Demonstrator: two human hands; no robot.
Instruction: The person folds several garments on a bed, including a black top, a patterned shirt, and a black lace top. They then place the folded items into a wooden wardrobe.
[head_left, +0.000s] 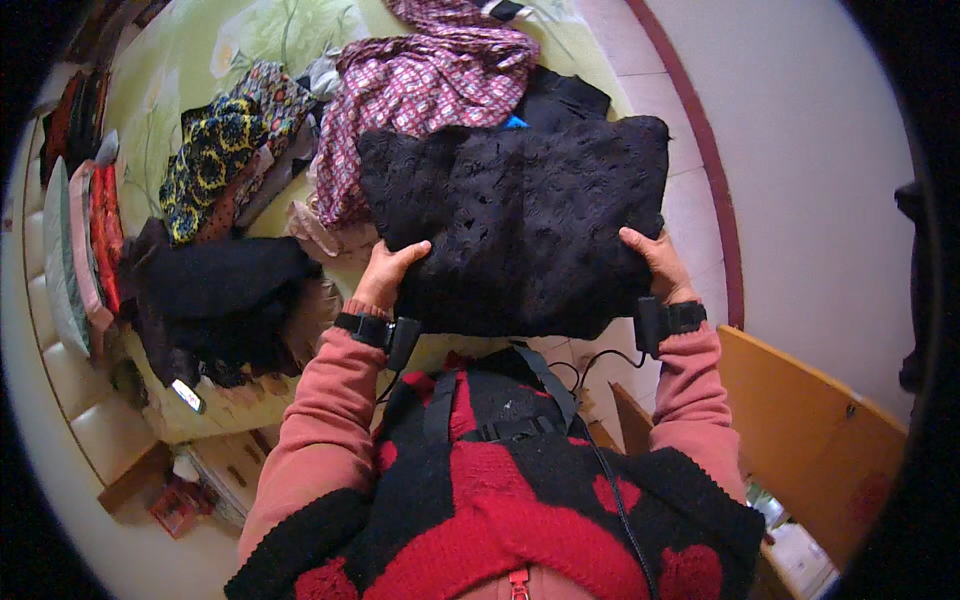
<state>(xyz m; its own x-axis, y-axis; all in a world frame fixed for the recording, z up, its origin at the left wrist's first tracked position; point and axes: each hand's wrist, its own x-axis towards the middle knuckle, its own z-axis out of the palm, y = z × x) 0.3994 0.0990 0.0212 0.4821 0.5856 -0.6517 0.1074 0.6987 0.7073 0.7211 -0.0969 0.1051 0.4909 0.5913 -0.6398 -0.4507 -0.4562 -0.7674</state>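
A black textured garment (517, 217), folded into a broad rectangle, is held up level in front of me. My left hand (388, 271) grips its near left edge with the thumb on top. On the opposite side my right hand (660, 259) pinches the right edge in the same way; the fingers of both hands are hidden beneath the cloth. Behind it on the bed lies a crumpled red-and-white patterned garment (420, 82). Another black garment (566, 101) shows partly past the far edge of the held one.
A pile of dark folded clothes (225, 285) sits on the bed (180, 45) at left, beside a yellow-and-black patterned garment (217, 157). Pillows (67, 247) lean against the padded headboard (56, 375). An orange wooden panel (817, 405) stands at right, near the white wall (810, 135).
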